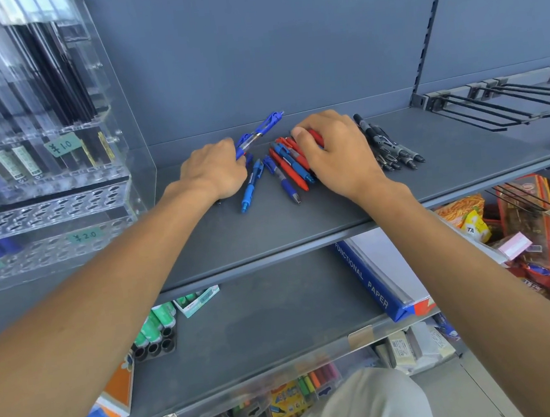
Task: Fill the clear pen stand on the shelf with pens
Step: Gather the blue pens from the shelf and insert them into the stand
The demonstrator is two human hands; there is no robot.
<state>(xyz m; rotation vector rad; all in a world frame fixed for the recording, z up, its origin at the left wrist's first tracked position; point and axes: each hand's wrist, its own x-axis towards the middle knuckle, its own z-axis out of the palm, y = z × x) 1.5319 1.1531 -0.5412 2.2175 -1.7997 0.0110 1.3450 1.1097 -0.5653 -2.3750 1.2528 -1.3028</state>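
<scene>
clear pen stand [43, 183]: dark pens upper tiers | lower holes bare

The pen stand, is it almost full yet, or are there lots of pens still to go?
Part done, as far as the picture shows. The clear pen stand has dark pens in its upper tiers, but the lower rows of holes look empty. In hand: the left hand holds a blue pen, and the right hand rests on the red pens. Left: loose blue and red pens, plus the black pens on the shelf.
</scene>
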